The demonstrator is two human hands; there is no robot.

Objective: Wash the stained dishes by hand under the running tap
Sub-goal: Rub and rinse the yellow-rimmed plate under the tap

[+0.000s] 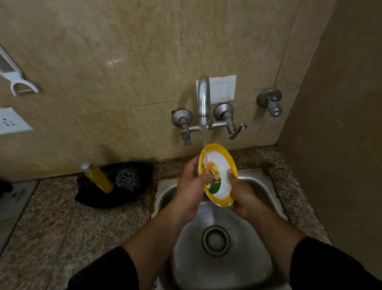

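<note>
Gripping plate (220, 165) with both hands, tilted over sink (265, 186) under tap (203, 98), in its stream: left hand (189, 188) curled on the left edge, fingers across the printed face, right hand (242, 194) clasping the lower right rim, thumb on the white. Seems mid-rinse, rubbing stains off the face; next likely calls for turning it to bring the lower half and back under the water, keeping a firm wet hold. Hemmed by side wall (344, 132) on the right, counter (55, 235) to the left, room to dip toward sink below, tap handles (229, 116) just beyond the top rim, bottle (97, 177) and scrubber (126, 179) well apart at left.
</note>
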